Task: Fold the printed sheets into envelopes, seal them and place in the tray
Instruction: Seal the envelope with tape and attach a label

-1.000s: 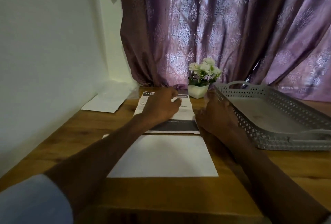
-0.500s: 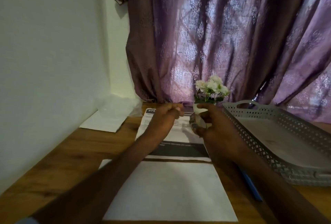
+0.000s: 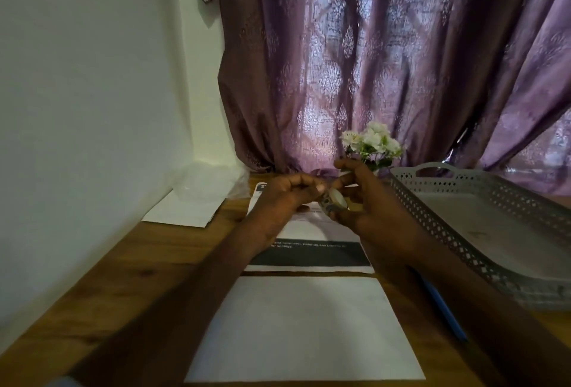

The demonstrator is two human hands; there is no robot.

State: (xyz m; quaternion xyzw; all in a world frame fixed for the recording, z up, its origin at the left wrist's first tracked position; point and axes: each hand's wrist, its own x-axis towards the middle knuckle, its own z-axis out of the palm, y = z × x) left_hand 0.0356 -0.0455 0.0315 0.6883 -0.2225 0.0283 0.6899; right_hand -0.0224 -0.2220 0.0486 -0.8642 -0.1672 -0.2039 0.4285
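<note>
A printed sheet with a dark band lies flat on the wooden table. A blank white sheet lies just in front of it, nearer to me. Above the printed sheet, my right hand holds a small whitish round thing, perhaps a roll of tape. My left hand has its fingers curled, and their tips pinch the same thing from the left. The grey perforated tray stands to the right with nothing in it.
A blue pen lies between the sheets and the tray, partly under my right forearm. A small pot of white flowers stands behind my hands by the purple curtain. White paper and clear plastic lie at the back left by the wall.
Both hands left the printed sheet and rose above it. My right hand picked up the small round thing, and my left hand came to meet it. The camera tilted up.
</note>
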